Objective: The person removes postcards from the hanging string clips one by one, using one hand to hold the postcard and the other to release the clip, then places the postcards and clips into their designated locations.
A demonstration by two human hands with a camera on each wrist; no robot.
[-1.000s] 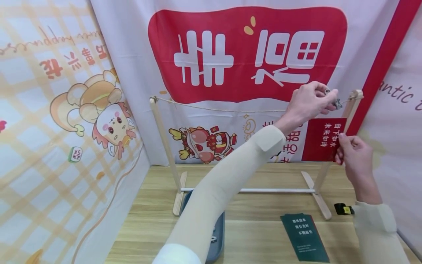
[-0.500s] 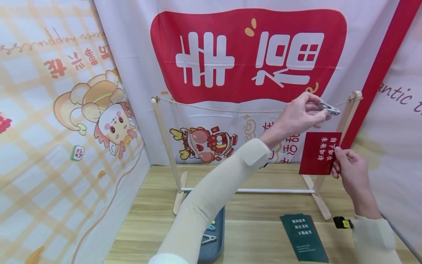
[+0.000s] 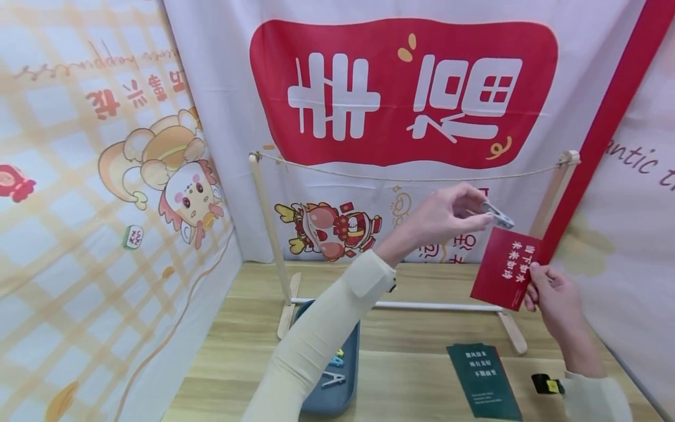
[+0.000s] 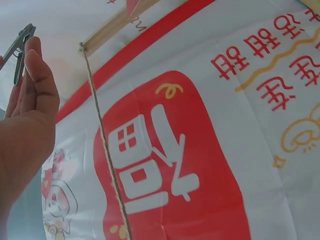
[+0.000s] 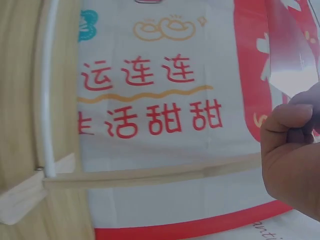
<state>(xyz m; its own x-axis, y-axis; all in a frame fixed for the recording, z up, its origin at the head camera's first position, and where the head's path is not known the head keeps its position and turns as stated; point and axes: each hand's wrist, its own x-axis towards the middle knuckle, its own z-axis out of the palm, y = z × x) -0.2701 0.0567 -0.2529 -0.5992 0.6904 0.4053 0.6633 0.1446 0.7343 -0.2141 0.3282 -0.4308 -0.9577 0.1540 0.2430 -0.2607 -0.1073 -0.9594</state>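
My left hand pinches a grey clothespin between thumb and fingers, a little below the string. In the left wrist view the clothespin sticks out past the fingertips. My right hand pinches a red card with white writing by its right edge. The card is tilted, its top edge just under the clothespin and apart from the string. In the right wrist view the card shows partly, above the right hand.
The string spans a wooden stand with left post and right post, joined by a white rod. A blue-grey tray holds several clothespins, partly behind my left arm. Dark green cards lie on the wooden table.
Both hands have come down and toward me, away from the string. The clothespin and red card have moved down and leftward with them, and the card has tilted.
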